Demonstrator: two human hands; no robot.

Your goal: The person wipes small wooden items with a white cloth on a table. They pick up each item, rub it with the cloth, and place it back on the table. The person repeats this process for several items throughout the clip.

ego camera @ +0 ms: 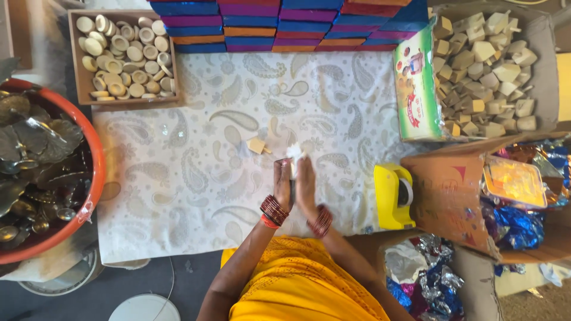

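My left hand (283, 183) and my right hand (306, 185) are pressed together, palm to palm, over a white cloth with a grey paisley pattern (196, 160). A small white wad (294, 152) sticks out between the fingertips, held by both hands. A little wooden block (257, 145) lies on the cloth just left of the fingertips. Red bangles circle both wrists. I wear yellow clothing.
A wooden tray of round wooden discs (122, 56) sits at the back left, stacked coloured boxes (285, 24) at the back. A cardboard box of wooden blocks (485, 68) is on the right, a yellow tape dispenser (394, 196) near my right hand, an orange tub of metal leaves (35, 160) left.
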